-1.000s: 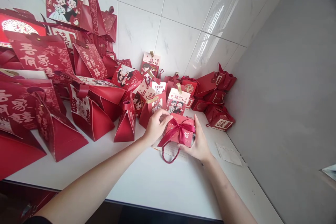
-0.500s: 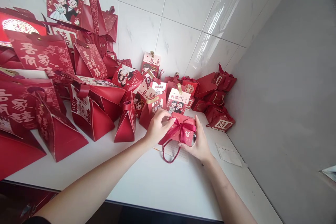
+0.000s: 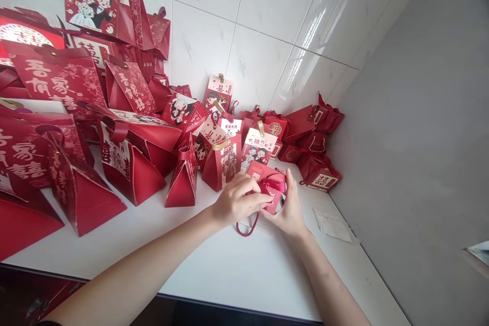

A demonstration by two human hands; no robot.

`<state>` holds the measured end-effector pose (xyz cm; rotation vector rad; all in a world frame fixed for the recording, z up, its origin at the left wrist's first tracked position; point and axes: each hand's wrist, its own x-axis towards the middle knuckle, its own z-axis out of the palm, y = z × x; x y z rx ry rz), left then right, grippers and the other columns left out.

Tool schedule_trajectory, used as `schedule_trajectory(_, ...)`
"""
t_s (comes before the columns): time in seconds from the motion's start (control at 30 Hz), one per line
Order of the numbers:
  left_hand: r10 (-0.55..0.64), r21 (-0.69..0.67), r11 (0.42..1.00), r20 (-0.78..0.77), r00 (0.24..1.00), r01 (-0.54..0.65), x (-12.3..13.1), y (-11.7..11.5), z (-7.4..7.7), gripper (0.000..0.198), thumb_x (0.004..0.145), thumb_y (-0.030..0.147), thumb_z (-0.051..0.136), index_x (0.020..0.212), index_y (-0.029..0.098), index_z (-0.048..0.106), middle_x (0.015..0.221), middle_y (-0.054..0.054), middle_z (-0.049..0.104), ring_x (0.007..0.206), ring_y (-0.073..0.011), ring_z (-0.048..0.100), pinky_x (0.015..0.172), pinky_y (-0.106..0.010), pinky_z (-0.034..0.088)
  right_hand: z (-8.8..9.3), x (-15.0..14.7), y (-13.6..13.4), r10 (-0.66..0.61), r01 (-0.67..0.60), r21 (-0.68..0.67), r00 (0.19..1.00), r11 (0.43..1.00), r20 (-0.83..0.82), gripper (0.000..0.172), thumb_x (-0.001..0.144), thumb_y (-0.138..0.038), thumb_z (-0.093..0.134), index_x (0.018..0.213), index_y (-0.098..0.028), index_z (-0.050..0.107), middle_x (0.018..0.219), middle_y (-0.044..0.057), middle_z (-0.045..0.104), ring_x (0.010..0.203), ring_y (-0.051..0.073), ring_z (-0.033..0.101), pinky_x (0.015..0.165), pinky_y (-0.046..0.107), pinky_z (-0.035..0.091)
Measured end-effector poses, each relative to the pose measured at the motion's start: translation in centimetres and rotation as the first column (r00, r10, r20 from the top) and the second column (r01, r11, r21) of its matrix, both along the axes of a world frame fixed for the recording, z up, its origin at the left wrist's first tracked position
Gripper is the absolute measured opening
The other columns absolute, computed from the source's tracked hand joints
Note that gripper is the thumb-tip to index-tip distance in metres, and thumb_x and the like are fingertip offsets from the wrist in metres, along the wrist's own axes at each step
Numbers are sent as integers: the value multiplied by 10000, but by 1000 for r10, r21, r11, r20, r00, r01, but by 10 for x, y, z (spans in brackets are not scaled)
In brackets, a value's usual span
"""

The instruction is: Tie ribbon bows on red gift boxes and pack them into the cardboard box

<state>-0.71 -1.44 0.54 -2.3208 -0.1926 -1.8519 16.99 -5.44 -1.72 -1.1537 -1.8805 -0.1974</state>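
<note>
A small red gift box [image 3: 259, 170] with a dark red ribbon [image 3: 275, 184] tied across it is tilted up above the counter. My right hand [image 3: 289, 206] grips its right side, thumb at the lower edge and fingers along the far side. My left hand [image 3: 240, 199] is closed over the front of the box, fingertips pinched at the ribbon just below the bow; its fingers hide much of the ribbon. A twisted red cord handle [image 3: 248, 231] hangs in a loop below the box.
Red wedding favour boxes crowd the left and back of the white counter [image 3: 214, 270]; a triangular one [image 3: 182, 183] stands left of my hands. Several small boxes [image 3: 320, 175] are stacked in the right corner. A white paper packet [image 3: 332, 225] lies by the grey wall.
My left hand has moved down and right, from the left end of the ribbon to the front of the bow. My right hand keeps its grip on the box.
</note>
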Motion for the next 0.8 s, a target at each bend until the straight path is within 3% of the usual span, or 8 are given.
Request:
schedule_trajectory(0.2, -18, -7, 1000, -100, 995, 17, -2, -3, 0, 123, 850, 174, 562, 815, 250, 651, 533, 53, 410, 523, -93, 433, 586, -251, 367, 3, -2, -2, 19, -17, 52, 999, 998, -33, 1024, 734, -545, 653, 1460, -234, 1, 1334, 176, 342, 1227, 356, 395, 941, 551, 434)
schedule_trajectory(0.37, -22, 61, 998, -112, 993, 29, -2, -3, 1, 142, 858, 153, 539, 822, 242, 643, 547, 63, 479, 497, -76, 432, 630, -251, 381, 7, -3, -4, 2, 2, 121, 999, 993, -37, 1049, 709, -539, 683, 1459, -245, 11, 1347, 168, 324, 1244, 342, 380, 967, 547, 413)
schedule_trajectory(0.5, -44, 38, 998, -105, 993, 49, 0, -4, 0, 120, 846, 146, 555, 812, 230, 634, 554, 62, 476, 513, -80, 434, 657, -254, 393, 6, -4, -4, 34, -29, 115, 998, 993, -48, 1035, 714, -521, 688, 1459, -241, 28, 1347, 174, 323, 1247, 348, 375, 965, 560, 410)
schedule_trajectory(0.67, -43, -176, 983, 32, 999, 48, 2, -3, 0, 84, 862, 221, 561, 800, 229, 616, 560, 47, 472, 554, -103, 464, 659, -265, 426, 3, -2, -3, 51, -50, 21, 997, 999, -58, 1072, 694, -488, 723, 1458, -232, 17, 1358, 186, 324, 1263, 354, 364, 955, 558, 433)
schedule_trajectory(0.8, 19, -401, 915, 177, 984, 55, 3, 3, 0, 76, 865, 230, 556, 804, 203, 592, 710, -5, 568, 712, -132, 547, 711, -284, 472, -1, -1, -2, 58, -59, -23, 997, 998, -47, 1065, 684, -532, 718, 1451, -242, 38, 1336, 181, 349, 1239, 337, 406, 926, 535, 473)
